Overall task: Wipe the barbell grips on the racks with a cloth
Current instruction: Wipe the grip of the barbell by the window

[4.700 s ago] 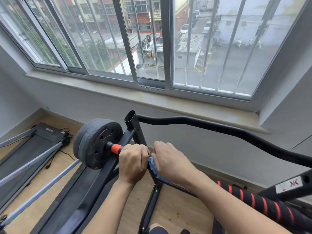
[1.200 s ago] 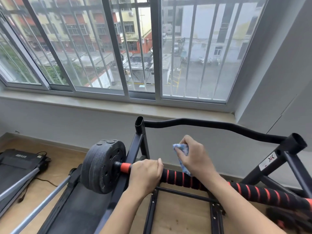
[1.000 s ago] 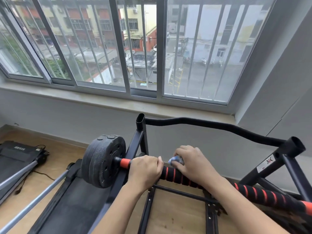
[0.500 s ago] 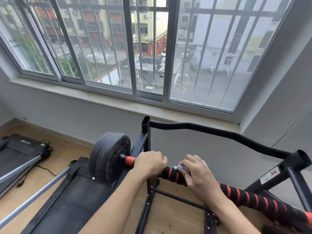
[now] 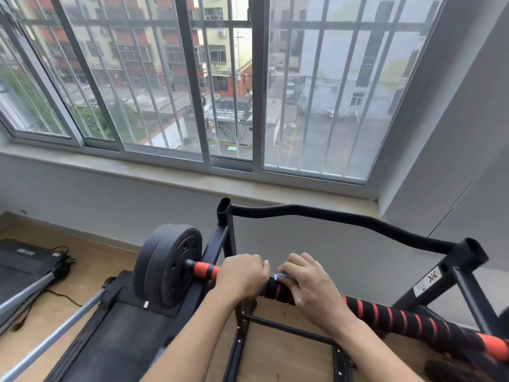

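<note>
View: your one head camera, wide-angle.
Facing: forward and down, toward the window [image 5: 228, 86].
Nearness: close over your hands at the barbell [image 5: 385, 312]; the floor [image 5: 91, 260] lies farther below.

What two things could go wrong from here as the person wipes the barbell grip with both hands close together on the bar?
1. The left hand grips the bar right beside the right hand, so a wiping stroke towards it may bump its knuckles.
2. Only a sliver of cloth shows under the right hand; it may slip out, leaving bare fingers rubbing the grip.
</note>
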{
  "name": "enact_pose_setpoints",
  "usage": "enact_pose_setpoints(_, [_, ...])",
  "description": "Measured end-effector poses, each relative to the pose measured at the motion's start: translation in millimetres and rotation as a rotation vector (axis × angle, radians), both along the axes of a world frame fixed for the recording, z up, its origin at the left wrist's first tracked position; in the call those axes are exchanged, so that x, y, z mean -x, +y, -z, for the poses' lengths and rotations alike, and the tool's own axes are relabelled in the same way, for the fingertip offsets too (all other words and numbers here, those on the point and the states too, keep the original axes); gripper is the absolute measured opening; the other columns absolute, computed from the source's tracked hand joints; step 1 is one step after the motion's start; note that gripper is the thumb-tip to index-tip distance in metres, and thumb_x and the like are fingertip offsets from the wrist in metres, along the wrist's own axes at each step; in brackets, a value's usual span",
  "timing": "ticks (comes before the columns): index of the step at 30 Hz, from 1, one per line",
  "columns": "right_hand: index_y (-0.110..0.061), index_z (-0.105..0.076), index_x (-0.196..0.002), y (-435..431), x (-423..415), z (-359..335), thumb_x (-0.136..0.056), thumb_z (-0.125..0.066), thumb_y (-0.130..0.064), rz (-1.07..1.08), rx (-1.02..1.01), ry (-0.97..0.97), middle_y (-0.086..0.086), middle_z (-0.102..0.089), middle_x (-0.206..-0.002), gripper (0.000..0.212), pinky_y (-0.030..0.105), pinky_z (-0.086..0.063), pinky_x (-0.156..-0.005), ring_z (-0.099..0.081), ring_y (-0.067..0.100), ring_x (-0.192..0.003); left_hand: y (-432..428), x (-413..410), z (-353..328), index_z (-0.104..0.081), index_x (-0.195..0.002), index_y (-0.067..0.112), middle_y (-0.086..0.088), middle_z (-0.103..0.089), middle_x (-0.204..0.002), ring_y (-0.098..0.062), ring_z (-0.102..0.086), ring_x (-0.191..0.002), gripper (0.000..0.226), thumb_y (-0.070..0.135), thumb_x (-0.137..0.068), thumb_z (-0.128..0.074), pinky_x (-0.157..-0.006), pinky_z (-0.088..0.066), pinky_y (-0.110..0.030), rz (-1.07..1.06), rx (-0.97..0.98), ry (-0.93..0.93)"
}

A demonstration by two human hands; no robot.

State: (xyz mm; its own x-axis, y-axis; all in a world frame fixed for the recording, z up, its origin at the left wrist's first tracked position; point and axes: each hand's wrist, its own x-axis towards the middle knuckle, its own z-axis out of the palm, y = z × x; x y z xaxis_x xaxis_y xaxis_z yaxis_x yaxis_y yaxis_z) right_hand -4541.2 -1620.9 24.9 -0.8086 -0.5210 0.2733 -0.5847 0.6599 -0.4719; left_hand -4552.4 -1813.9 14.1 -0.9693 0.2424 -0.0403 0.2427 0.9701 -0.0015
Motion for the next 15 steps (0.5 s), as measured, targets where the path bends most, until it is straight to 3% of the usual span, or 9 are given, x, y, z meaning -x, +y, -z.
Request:
enact_pose_setpoints(2, [-0.029, -0.063, -0.094, 1, 0, -2, -0.103, -0.055, -0.033, -0.018, -0.006, 0.008, -0.017, -0.048, -0.089, 0.012, 0.033, -0.045, -0.080, -0.043, 0.011, -0.087, -1, 17, -6, -0.054, -0.096, 0.022, -0.008, -0.069, -0.115, -0.032, -0.065, -0.101, 0.032, 0.042, -0.104, -0.031, -0.075, -0.043, -0.041, -0.081, -0.080, -0.186])
enact_pose_setpoints(4, [-0.030, -0.063, -0.097, 3, 0, 0, -0.103, -0.055, -0.034, -0.014, -0.022, 0.025, -0.018, -0.049, -0.091, 0.010, 0.032, -0.045, -0.080, -0.044, 0.010, -0.088, 1, 25, -5, -0.064, -0.103, 0.020, -0.007, -0.070, -0.115, -0.030, -0.066, -0.102, 0.045, 0.049, -0.104, -0.029, -0.083, -0.049, -0.043, -0.175, -0.184, -0.205])
enact_pose_setpoints(7, [-0.033, -0.064, -0.101, 6, 5, 1, -0.103, -0.055, -0.034, 0.002, -0.012, 0.028, -0.019, -0.048, -0.092, 0.009, 0.031, -0.047, -0.080, -0.044, 0.009, -0.088, 14, 10, 4, -0.073, -0.098, 0.020, -0.004, -0.073, -0.092, -0.027, -0.069, -0.082, 0.052, 0.045, -0.106, -0.029, -0.067, -0.047, -0.037, -0.168, -0.142, 0.120])
enact_pose_setpoints(9, [-0.034, -0.063, -0.102, 6, 9, 1, -0.104, -0.050, -0.034, 0.017, -0.020, 0.030, -0.018, -0.047, -0.092, 0.013, 0.031, -0.047, -0.082, -0.044, 0.010, -0.088, 23, -8, 6, -0.071, -0.070, 0.019, -0.002, -0.068, -0.065, -0.024, -0.064, -0.059, 0.055, 0.041, -0.106, -0.034, -0.054, -0.041, -0.033, -0.162, -0.152, 0.260])
enact_pose_setpoints(11, [-0.033, -0.063, -0.102, 5, 11, -1, -0.103, -0.047, -0.035, 0.005, -0.030, 0.027, -0.018, -0.047, -0.092, 0.016, 0.032, -0.046, -0.083, -0.042, 0.010, -0.088, 20, -12, 7, -0.065, -0.059, 0.018, -0.002, -0.064, -0.056, -0.025, -0.061, -0.050, 0.058, 0.039, -0.105, -0.036, -0.050, -0.035, -0.032, -0.151, -0.112, 0.332])
enact_pose_setpoints(15, [-0.030, -0.062, -0.103, 5, 11, -3, -0.103, -0.044, -0.033, -0.020, -0.055, 0.057, -0.017, -0.047, -0.092, 0.018, 0.036, -0.046, -0.080, -0.041, 0.011, -0.087, 18, 4, -1, -0.068, -0.099, 0.021, -0.006, -0.074, -0.093, -0.031, -0.071, -0.085, 0.049, 0.037, -0.111, -0.024, -0.063, -0.042, -0.037, -0.048, 0.011, 0.165])
